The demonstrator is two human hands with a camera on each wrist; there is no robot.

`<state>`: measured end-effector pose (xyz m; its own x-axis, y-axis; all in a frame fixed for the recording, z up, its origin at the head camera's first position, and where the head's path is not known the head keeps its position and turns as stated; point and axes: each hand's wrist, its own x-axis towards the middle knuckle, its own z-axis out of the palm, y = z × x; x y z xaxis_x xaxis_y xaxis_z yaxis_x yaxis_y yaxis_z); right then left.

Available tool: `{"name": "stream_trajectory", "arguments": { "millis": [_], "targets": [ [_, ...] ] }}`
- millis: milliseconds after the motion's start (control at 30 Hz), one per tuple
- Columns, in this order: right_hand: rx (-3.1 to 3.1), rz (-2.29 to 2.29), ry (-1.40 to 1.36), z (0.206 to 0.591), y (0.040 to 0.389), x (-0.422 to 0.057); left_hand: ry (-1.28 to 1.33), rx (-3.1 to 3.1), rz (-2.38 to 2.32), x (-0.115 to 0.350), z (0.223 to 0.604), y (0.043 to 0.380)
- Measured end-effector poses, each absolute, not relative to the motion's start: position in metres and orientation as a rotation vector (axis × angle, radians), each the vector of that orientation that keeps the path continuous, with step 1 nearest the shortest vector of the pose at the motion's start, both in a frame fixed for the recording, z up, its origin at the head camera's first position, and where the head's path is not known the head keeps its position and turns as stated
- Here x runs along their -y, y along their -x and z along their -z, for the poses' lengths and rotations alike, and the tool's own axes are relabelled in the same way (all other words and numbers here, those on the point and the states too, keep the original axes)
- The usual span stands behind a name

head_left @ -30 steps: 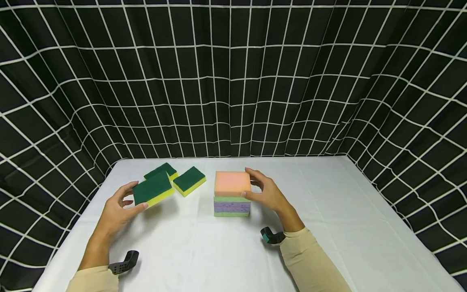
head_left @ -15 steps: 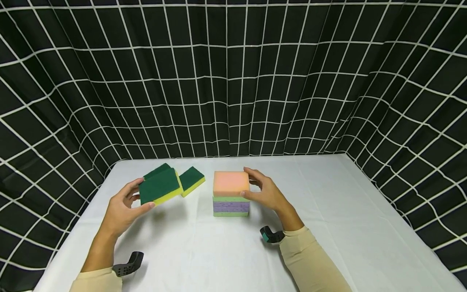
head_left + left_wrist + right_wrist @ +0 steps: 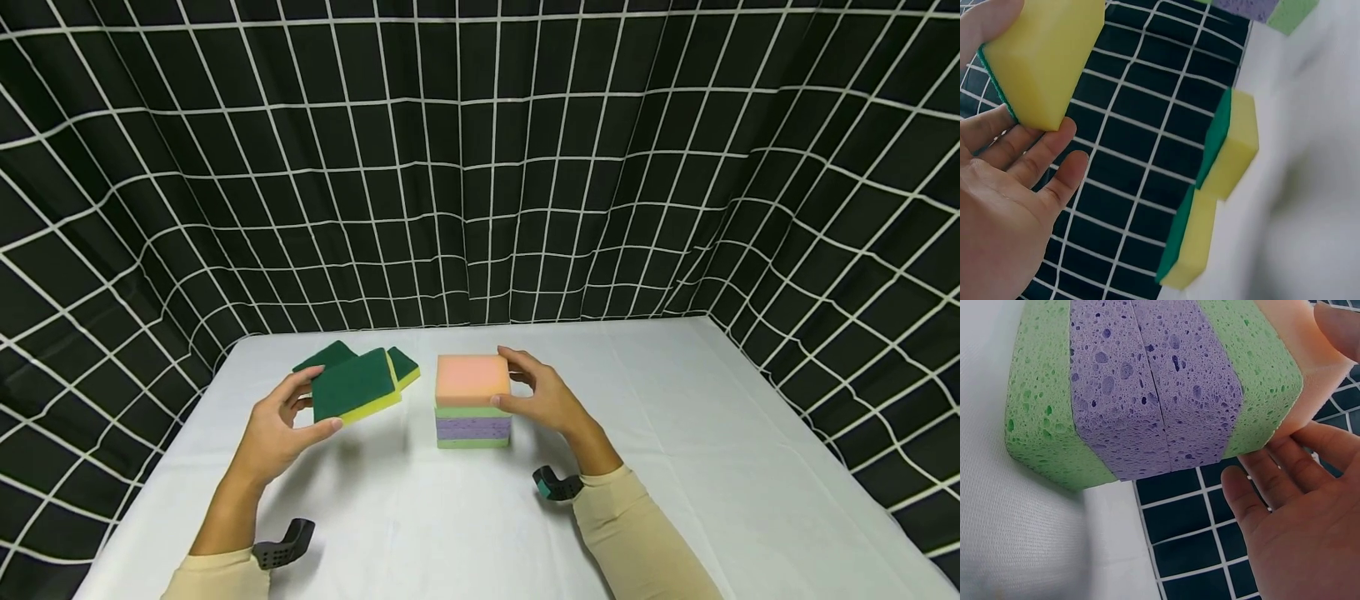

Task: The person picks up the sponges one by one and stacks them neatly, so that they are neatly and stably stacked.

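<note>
My left hand (image 3: 273,429) grips a green-and-yellow scrub sponge (image 3: 354,385) by its left end, thumb at the near edge and fingers at the far one. It is raised over the table, green side up. In the left wrist view its yellow foam (image 3: 1047,56) faces the camera. At the table's middle stands a stack of sponges: a green one (image 3: 1044,412) at the bottom, two purple ones (image 3: 1154,394), another green one (image 3: 1254,375), and a peach sponge (image 3: 472,380) on top. My right hand (image 3: 546,396) holds the peach sponge at its right side, thumb in front, fingers behind.
Two more scrub sponges lie behind the held one: one at the back left (image 3: 330,354), the other (image 3: 405,367) right of it, both partly covered in the head view. A white cloth (image 3: 660,433) covers the table. Black grid curtains (image 3: 480,167) enclose the back and sides.
My left hand has carried its scrub sponge to the right, toward the stack, so it now overlaps both lying sponges in the head view. My right hand has stayed at the peach sponge.
</note>
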<state>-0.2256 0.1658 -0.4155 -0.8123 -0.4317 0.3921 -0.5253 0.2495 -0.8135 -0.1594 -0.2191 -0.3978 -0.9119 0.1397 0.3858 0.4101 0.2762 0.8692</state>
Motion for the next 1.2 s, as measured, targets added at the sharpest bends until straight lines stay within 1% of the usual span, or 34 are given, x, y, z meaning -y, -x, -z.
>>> {"name": "stream_trajectory", "arguments": {
  "millis": [300,533,800,1200],
  "targets": [
    [2.408,-1.643,-0.938,0.417,0.225,-0.165,0.656,2.229,1.733,0.195,0.394,0.173],
    [2.44,-1.625,-0.889,0.414,0.223,-0.163,0.738,2.242,1.691,0.18,0.389,0.186],
    [2.458,-1.614,-0.899,0.385,0.203,-0.157,0.747,2.319,1.649,0.165,0.382,0.195],
    [2.463,-1.611,-0.909,0.384,0.203,-0.158,0.811,2.379,1.669,0.142,0.376,0.21]
  ]
}}
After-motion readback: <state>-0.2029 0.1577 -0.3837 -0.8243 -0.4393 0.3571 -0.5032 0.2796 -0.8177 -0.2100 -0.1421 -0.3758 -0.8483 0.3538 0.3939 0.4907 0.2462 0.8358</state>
